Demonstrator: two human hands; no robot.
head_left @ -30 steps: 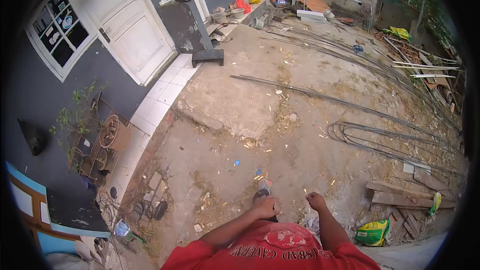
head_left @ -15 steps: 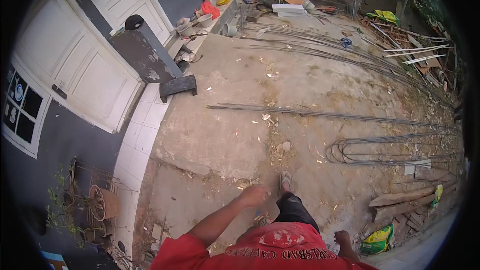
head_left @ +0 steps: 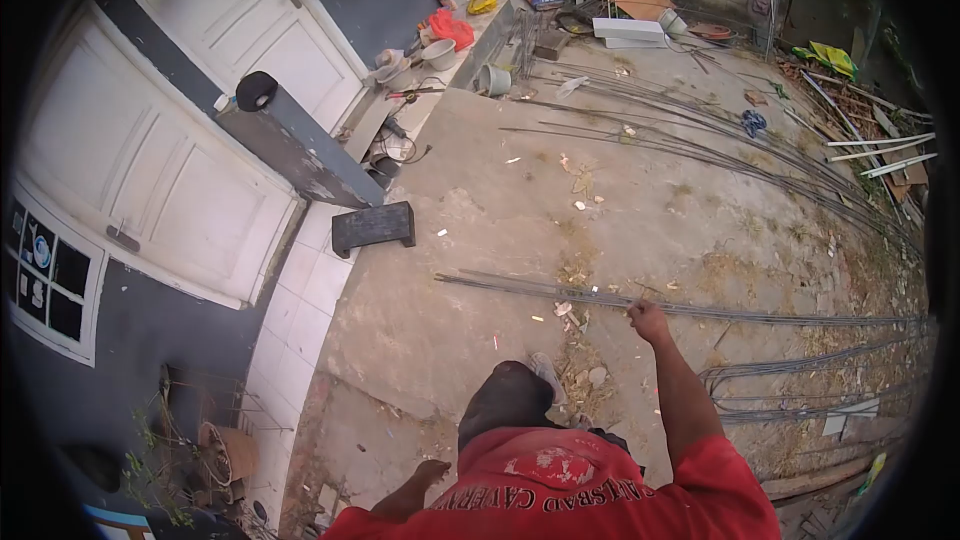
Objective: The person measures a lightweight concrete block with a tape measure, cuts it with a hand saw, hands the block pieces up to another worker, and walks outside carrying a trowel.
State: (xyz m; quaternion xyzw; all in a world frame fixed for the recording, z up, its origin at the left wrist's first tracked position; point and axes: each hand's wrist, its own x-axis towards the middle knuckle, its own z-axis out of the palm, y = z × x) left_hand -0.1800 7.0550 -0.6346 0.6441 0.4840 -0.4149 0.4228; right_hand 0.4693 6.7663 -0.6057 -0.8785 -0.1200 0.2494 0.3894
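Observation:
My right hand (head_left: 648, 322) is stretched forward, its fingers curled. In the view it overlaps a bundle of long thin metal rods (head_left: 540, 290) lying across the ground. Whether it touches them, or has anything small in its fingers, I cannot make out. Low at my left side hangs my left hand (head_left: 432, 472), near the hem of my red shirt (head_left: 560, 480); its fingers are too unclear to read. Bent rods (head_left: 770, 370) with a looped end lie to the right of my right arm.
More long rods (head_left: 690, 155) lie farther ahead. A dark bench-like block (head_left: 373, 228) stands by the white tiled edge (head_left: 285, 315). Buckets and bags sit along a ledge (head_left: 470, 50). Scrap wood (head_left: 820, 480) lies at right, and a potted plant (head_left: 228, 452) stands at lower left.
My right hand has swung forward and up to the rods. My left hand has dropped back to my side. One leg has stepped forward, and the view has shifted left.

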